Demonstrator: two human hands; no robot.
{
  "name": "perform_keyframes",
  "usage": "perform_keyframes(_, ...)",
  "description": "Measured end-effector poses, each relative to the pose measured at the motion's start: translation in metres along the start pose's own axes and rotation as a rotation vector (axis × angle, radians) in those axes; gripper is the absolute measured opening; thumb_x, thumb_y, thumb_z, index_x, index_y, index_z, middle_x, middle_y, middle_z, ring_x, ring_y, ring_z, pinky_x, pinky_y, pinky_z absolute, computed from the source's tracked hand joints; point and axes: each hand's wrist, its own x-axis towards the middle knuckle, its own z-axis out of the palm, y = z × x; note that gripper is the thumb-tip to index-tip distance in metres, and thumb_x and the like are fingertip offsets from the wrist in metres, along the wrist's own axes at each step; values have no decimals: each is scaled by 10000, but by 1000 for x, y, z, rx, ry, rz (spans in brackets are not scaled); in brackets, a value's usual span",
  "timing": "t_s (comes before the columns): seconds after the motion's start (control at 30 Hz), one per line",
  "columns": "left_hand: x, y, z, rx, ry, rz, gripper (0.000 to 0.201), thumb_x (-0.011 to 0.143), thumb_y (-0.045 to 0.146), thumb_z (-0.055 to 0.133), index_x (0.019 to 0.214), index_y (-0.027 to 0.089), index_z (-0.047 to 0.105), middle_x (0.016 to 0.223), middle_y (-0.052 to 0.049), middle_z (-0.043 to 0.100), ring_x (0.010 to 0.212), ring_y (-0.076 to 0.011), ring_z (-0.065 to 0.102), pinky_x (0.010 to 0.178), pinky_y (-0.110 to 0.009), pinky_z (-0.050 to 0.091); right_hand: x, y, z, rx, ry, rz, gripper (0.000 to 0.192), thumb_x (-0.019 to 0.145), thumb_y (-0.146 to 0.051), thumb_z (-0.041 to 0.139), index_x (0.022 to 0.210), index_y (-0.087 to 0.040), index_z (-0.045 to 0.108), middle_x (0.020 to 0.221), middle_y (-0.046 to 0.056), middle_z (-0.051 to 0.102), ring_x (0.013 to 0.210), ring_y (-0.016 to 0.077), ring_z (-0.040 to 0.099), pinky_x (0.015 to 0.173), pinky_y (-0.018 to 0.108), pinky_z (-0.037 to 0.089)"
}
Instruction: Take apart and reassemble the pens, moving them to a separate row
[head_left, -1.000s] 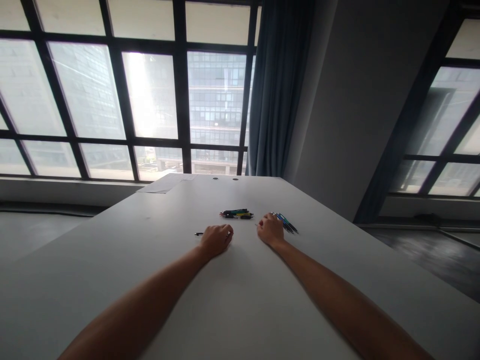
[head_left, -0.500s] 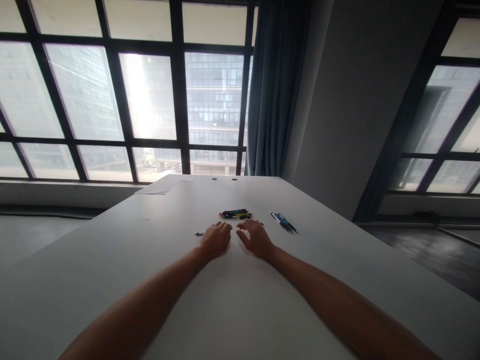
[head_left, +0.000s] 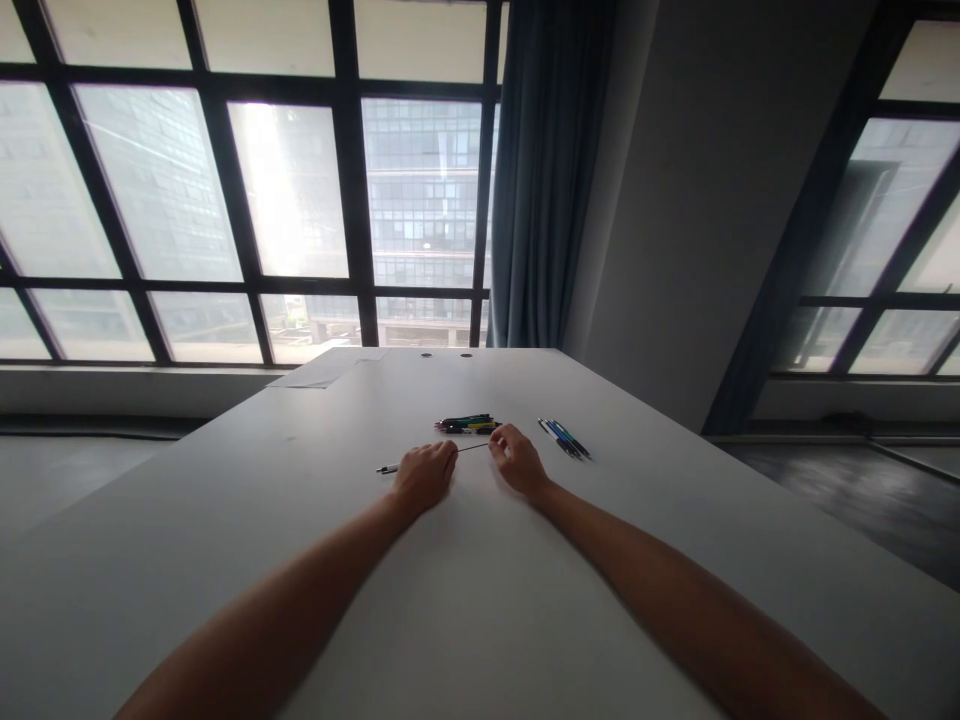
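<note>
On the white rectangular bench point(head_left: 480, 600), the left hand point(head_left: 425, 475) was curled around a slim black-and-white pen point(head_left: 388, 469); the right hand point(head_left: 516, 460), thumb and finger nearly closed, pinched a thin dark rod point(head_left: 472, 447) spanning between. Lengthwise handling seemed underway, calling for steady alignment.

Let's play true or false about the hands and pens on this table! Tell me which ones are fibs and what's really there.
1. A thin dark rod spans the gap between the left hand and the right hand. True.
2. The curtain is bright red. False: the curtain is blue.
3. A pen pokes out on the left side of the left hand. True.
4. Paper lies between the hands. False: the paper lies at the far left of the table.
</note>
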Motion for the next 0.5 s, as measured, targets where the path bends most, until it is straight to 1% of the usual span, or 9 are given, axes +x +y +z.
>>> perform_keyframes(0.07, 0, 0, 1, 20, 0, -22, 304, 986, 341, 285, 987, 210, 560, 900, -45, 692, 776, -180, 646, 686, -280, 440, 2, 6, 0, 17, -11, 32, 57, 830, -202, 479, 796, -195, 524, 827, 19, 582, 699, 139, 531, 661, 249, 393)
perform_keyframes(0.17, 0, -1, 3, 26, 13, -22, 299, 984, 345, 294, 971, 218, 565, 900, -38, 689, 788, -181, 642, 688, -277, 435, 3, 10, 0, 16, -33, 40, 62, 830, -212, 465, 801, -196, 517, 831, 17, 575, 708, 142, 525, 666, 250, 387)
perform_keyframes(0.33, 0, -2, 2, 7, 40, -2, 274, 972, 316, 336, 951, 215, 590, 894, -39, 681, 790, -173, 629, 697, -273, 433, 2, 11, 2, -3, -68, 28, 60, 833, -205, 465, 811, -198, 520, 841, 19, 577, 701, 140, 525, 659, 249, 384)
perform_keyframes(0.5, 1, -4, 2, -7, 55, 38, 234, 950, 278, 389, 934, 207, 611, 892, -37, 674, 796, -168, 623, 693, -273, 432, 2, 10, 2, -39, -86, 3, 59, 819, -181, 509, 823, -193, 566, 894, 26, 593, 684, 127, 535, 669, 248, 397)
